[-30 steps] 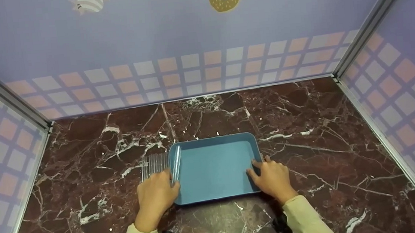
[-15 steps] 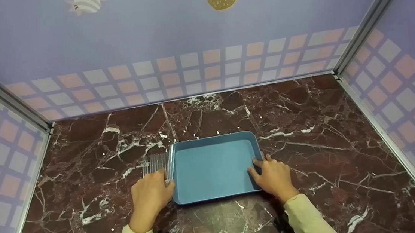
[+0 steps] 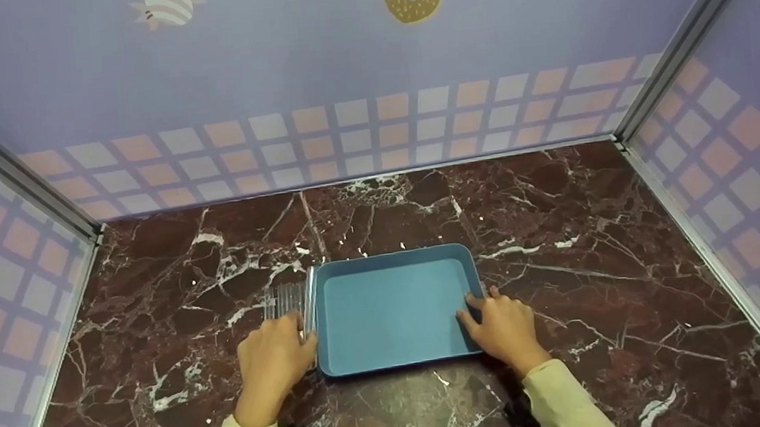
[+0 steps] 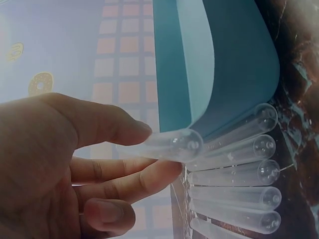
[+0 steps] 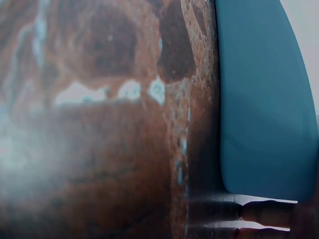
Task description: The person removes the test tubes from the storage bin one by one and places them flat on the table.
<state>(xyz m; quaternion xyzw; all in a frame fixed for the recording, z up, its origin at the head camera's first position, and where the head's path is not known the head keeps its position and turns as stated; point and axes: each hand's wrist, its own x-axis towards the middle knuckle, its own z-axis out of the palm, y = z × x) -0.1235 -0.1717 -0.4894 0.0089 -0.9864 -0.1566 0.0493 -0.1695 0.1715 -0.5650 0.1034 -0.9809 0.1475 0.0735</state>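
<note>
A clear plastic test tube (image 4: pixel 177 145) with a rounded end is pinched between the thumb and fingers of my left hand (image 3: pixel 273 357). In the head view that tube stands along the left rim of a blue rectangular tray (image 3: pixel 396 319). Several more clear tubes (image 4: pixel 234 175) lie side by side on the table, left of the tray and partly behind my left hand. My right hand (image 3: pixel 504 326) grips the tray's right wall, two digits inside the rim and the others outside. Nothing lies on the visible tray bottom.
Dark red marbled table (image 3: pixel 599 277) with white veins surrounds the tray. A lilac back wall (image 3: pixel 311 54) with pink and white squares closes the far side. Similar side panels (image 3: pixel 713 164) stand left and right.
The tube in my left hand has shifted left, from over the tray's inside to its left rim, and my left hand moved with it. My right hand keeps its grip on the tray.
</note>
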